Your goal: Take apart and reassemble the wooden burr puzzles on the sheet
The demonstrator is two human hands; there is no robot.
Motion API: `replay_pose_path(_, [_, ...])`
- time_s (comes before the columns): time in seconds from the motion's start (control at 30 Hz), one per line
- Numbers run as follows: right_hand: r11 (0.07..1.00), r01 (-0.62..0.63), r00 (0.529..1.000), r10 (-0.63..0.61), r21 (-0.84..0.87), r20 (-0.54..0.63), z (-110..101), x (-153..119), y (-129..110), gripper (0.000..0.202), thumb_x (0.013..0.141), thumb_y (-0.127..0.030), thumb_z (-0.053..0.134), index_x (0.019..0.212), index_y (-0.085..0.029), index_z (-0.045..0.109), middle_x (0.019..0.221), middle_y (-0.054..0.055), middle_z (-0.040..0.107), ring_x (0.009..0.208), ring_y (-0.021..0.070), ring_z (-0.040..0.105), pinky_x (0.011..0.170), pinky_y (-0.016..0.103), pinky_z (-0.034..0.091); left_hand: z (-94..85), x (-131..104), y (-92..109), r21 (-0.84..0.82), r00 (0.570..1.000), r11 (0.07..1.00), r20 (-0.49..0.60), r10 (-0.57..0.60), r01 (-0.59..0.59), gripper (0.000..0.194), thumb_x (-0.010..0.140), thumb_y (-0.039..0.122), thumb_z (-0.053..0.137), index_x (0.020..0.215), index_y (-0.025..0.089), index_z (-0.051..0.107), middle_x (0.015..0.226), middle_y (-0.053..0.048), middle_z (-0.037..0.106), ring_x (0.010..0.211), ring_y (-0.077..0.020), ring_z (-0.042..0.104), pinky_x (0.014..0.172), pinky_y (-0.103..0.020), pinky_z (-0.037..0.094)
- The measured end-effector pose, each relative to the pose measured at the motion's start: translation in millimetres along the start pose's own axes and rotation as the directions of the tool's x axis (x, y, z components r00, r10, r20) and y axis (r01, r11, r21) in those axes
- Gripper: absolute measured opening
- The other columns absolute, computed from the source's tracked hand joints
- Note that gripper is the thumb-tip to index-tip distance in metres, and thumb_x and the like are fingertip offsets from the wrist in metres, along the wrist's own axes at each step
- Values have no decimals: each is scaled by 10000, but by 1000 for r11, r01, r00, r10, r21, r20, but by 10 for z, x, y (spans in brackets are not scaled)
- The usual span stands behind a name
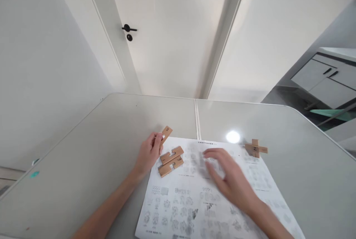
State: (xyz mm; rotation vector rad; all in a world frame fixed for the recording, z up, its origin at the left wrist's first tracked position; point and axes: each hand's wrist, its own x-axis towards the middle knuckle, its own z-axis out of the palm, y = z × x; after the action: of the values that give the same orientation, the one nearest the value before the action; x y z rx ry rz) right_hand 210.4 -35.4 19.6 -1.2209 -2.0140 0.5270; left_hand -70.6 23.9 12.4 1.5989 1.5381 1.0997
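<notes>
Pinched in my left hand [152, 149] is a flat wooden puzzle piece [167, 131] marked with a 2, held near the top left corner of the paper sheet [169, 216]. Just right of that hand, two notched wooden pieces [171, 161] lie side by side on the sheet, with marks written on them. My right hand [224, 170] hovers over the middle of the paper, slightly blurred, thumb and fingers apart with nothing between them. At the sheet's upper right edge rests a cross-shaped pair of joined wooden pieces [255, 148], also marked with a 2.
The grey table [111, 150] has rounded far corners and a seam [197, 120] across it. Beyond its far edge stands a white door [172, 27] with a black handle [129, 28]. A white cabinet [328, 75] is at the far right.
</notes>
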Motion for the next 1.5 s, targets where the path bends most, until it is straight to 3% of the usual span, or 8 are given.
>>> replay_pose_path(0.1, [980, 183, 972, -193, 83, 137, 382, 152, -172, 243, 1052, -215, 487, 1275, -273, 566, 1249, 122, 666, 1162, 317, 627, 940, 519, 568, 31, -4, 18, -147, 997, 987, 47, -54, 60, 436, 1048, 617, 384, 867, 233, 485, 539, 97, 379, 444, -103, 370, 462, -218, 322])
replay_pose_path(0.27, [960, 275, 941, -281, 59, 191, 699, 259, -211, 232, 1033, -173, 552, 1254, -246, 559, 1268, 109, 668, 1200, 314, 598, 971, 527, 554, 90, 47, 28, -327, 991, 938, 102, -90, 119, 403, 1049, 602, 394, 905, 231, 461, 660, 77, 444, 478, -76, 354, 458, -187, 324])
replay_pose_path(0.57, [975, 213, 952, -221, 59, 213, 684, 176, -164, 194, 1022, -228, 616, 1212, -237, 580, 1124, 114, 634, 1071, 321, 569, 884, 520, 563, 353, 164, 38, -478, 991, 873, 130, -36, 94, 316, 1052, 531, 437, 996, 228, 510, 888, 22, 562, 527, -62, 390, 479, -198, 374])
replay_pose_path(0.77, [983, 165, 957, -180, 82, 229, 660, 183, -54, 108, 1015, -268, 646, 1089, -232, 576, 1051, 91, 633, 982, 293, 565, 830, 466, 545, 323, 185, -56, -494, 993, 864, 105, -52, 97, 273, 1038, 488, 487, 998, 220, 525, 921, 17, 569, 541, -57, 407, 469, -191, 371])
replay_pose_path(0.93, [981, 171, 959, -187, 92, 211, 622, 211, -72, 130, 1082, -253, 481, 984, -234, 564, 936, 67, 629, 877, 265, 556, 793, 425, 494, 308, 159, -9, -479, 991, 870, 112, -70, 116, 280, 1042, 490, 484, 1000, 217, 530, 936, 10, 585, 550, -60, 438, 499, -200, 401])
replay_pose_path(1.07, [964, -50, 994, 22, 263, 107, 574, 210, -45, 194, 1091, -354, 437, 992, -239, 558, 804, 29, 594, 689, 208, 525, 653, 338, 442, 368, 97, 76, -414, 989, 902, 130, -72, 120, 332, 1046, 542, 464, 1008, 224, 554, 816, 22, 583, 566, -93, 462, 550, -222, 435])
replay_pose_path(1.2, [863, -307, 949, 306, 401, 69, 561, 205, 14, 302, 1082, -489, 426, 1031, -235, 581, 644, -35, 466, 539, 163, 398, 518, 287, 331, 456, -14, 148, -335, 985, 937, 164, -49, 102, 376, 1062, 556, 414, 1094, 224, 587, 822, -3, 613, 669, -144, 549, 685, -275, 494])
replay_pose_path(1.5, [839, -342, 919, 393, 423, -36, 599, 244, 58, 394, 1057, -532, 453, 1057, -190, 648, 640, -35, 518, 538, 141, 401, 509, 257, 328, 556, -201, 161, -225, 961, 974, 274, 43, 21, 385, 1117, 447, 332, 1393, 212, 463, 967, -56, 717, 942, -208, 690, 905, -351, 541])
